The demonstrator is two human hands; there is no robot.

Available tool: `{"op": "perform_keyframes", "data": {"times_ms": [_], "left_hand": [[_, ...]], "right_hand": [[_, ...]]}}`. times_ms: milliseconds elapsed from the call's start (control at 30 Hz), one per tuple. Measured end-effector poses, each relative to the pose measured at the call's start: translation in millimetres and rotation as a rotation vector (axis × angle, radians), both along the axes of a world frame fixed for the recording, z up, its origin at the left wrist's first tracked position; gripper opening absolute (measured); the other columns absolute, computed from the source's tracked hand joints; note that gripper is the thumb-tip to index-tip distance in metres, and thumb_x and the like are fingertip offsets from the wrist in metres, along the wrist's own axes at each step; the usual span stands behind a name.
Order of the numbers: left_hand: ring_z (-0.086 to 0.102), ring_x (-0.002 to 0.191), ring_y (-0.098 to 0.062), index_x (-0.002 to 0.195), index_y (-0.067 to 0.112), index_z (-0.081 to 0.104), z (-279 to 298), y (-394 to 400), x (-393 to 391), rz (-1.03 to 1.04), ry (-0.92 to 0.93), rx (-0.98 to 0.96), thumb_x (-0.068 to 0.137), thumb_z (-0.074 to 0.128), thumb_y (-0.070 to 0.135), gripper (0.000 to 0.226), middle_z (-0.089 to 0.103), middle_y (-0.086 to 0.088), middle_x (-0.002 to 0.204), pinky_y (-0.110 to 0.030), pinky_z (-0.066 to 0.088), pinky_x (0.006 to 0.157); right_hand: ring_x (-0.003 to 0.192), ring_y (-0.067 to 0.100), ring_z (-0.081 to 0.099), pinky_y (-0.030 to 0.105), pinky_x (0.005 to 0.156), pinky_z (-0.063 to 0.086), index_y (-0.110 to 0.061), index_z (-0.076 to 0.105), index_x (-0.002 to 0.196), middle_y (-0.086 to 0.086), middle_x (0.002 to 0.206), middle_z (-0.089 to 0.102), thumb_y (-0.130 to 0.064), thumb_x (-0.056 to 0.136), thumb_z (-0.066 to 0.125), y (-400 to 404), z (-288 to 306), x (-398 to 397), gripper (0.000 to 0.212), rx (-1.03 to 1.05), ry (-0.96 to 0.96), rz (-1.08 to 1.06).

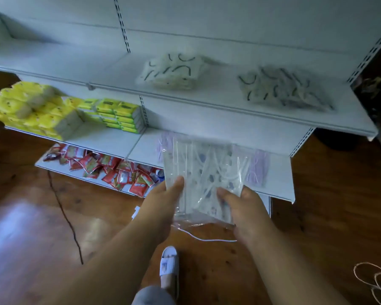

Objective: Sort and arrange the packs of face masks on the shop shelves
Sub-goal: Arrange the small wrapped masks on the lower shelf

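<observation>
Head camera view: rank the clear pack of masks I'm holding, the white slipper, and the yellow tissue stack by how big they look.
1. Yellow tissue stack
2. Clear pack of masks, close behind; it is nearer the camera, so the order is unsure
3. White slipper, clearly smallest

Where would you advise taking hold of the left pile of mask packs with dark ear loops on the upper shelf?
The left pile of mask packs lies flat, well back from the upper shelf edge. I would probably come from the front, one hand on each side edge, fingers slid under the bottom pack, since the loose, slippery bags could slide apart if pinched from above.
</observation>
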State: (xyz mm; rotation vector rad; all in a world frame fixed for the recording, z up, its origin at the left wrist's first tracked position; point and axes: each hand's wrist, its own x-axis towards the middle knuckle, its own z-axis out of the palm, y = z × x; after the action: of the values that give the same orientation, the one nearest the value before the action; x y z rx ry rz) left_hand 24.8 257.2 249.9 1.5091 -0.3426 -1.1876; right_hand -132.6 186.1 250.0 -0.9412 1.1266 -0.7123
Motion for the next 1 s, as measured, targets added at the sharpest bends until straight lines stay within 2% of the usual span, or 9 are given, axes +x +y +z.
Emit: {"op": "perform_keyframes", "data": {"times_ms": [67,133,233,400,467,567,700,900,1000], "left_hand": [[0.075,0.094,-0.031,0.107,0.013,0.072,32.4,3.2,-3.1,-0.010,-0.046,-0.044,0.099,0.061,0.029,0.021,0.078,-0.010,0.099,-0.052,0.055,0.093],[0.074,0.095,-0.030,0.109,0.012,0.072,60.9,2.3,-4.2,-0.001,-0.114,-0.077,0.094,0.068,0.025,0.020,0.078,-0.008,0.100,-0.054,0.055,0.095],[0.075,0.092,-0.028,0.105,0.014,0.072,98.9,-2.0,-4.7,0.026,-0.172,-0.133,0.090,0.072,0.021,0.016,0.078,-0.006,0.097,-0.053,0.056,0.092],[0.074,0.089,-0.020,0.104,0.021,0.071,151.5,-10.3,6.0,0.091,-0.276,-0.268,0.091,0.070,0.037,0.021,0.078,0.003,0.094,-0.042,0.059,0.082],[0.074,0.093,-0.023,0.105,0.024,0.072,171.5,-15.3,20.6,0.087,-0.258,-0.319,0.084,0.072,0.045,0.029,0.078,0.001,0.098,-0.046,0.058,0.087],[0.075,0.092,-0.027,0.101,0.020,0.073,205.4,-27.0,55.5,0.075,-0.249,-0.383,0.090,0.072,0.028,0.014,0.078,-0.003,0.096,-0.047,0.059,0.085],[0.075,0.088,-0.028,0.100,0.017,0.073,265.9,-47.0,116.3,0.046,-0.355,-0.469,0.094,0.068,0.019,0.008,0.078,-0.005,0.093,-0.051,0.060,0.081],[0.074,0.081,-0.022,0.105,0.018,0.070,351.0,-75.9,187.2,0.003,-0.528,-0.545,0.093,0.069,0.027,0.015,0.076,-0.003,0.092,-0.040,0.062,0.072],[0.072,0.083,-0.022,0.109,0.020,0.065,389.0,-96.5,207.5,-0.042,-0.529,-0.562,0.099,0.060,0.035,0.019,0.072,-0.002,0.094,-0.035,0.062,0.066]], "right_hand": [[0.085,0.017,0.074,0.031,0.069,0.059,-0.018,0.074,0.096,0.002,0.096,0.077,-0.007,0.091,0.066,1.3,32.8,-6.4,0.014,-0.077,0.004,0.011],[0.096,0.019,0.073,0.040,0.089,0.057,-0.023,0.073,0.102,-0.003,0.099,0.077,-0.011,0.090,0.068,2.1,65.5,-9.9,0.017,-0.138,0.001,0.049],[0.103,0.024,0.071,0.053,0.098,0.052,-0.019,0.069,0.113,0.002,0.106,0.076,-0.006,0.089,0.069,1.8,108.5,-10.5,0.028,-0.179,-0.067,0.074],[0.095,0.026,0.073,0.051,0.090,0.057,-0.015,0.071,0.109,0.003,0.097,0.077,-0.003,0.090,0.068,-5.6,165.7,5.5,0.023,-0.294,-0.078,-0.013],[0.090,0.024,0.074,0.047,0.084,0.059,-0.013,0.072,0.107,0.002,0.092,0.078,-0.003,0.090,0.067,-8.7,186.3,19.4,0.020,-0.325,-0.086,-0.061],[0.076,0.018,0.074,0.037,0.070,0.062,-0.012,0.072,0.097,0.000,0.079,0.077,-0.003,0.091,0.066,-13.6,222.4,50.4,0.012,-0.377,-0.107,-0.106],[0.052,0.001,0.066,0.016,0.045,0.049,-0.014,0.072,0.084,-0.009,0.061,0.071,-0.008,0.091,0.067,-27.1,276.1,110.5,0.010,-0.547,-0.097,-0.166],[0.073,0.014,0.073,0.029,0.057,0.058,-0.016,0.069,0.091,0.003,0.090,0.075,-0.008,0.093,0.065,-53.9,342.9,185.5,0.010,-0.620,-0.113,-0.221],[0.073,0.025,0.074,0.043,0.058,0.061,-0.014,0.069,0.096,0.010,0.094,0.073,-0.006,0.092,0.065,-77.6,380.7,201.9,0.009,-0.691,-0.070,-0.237]]}}
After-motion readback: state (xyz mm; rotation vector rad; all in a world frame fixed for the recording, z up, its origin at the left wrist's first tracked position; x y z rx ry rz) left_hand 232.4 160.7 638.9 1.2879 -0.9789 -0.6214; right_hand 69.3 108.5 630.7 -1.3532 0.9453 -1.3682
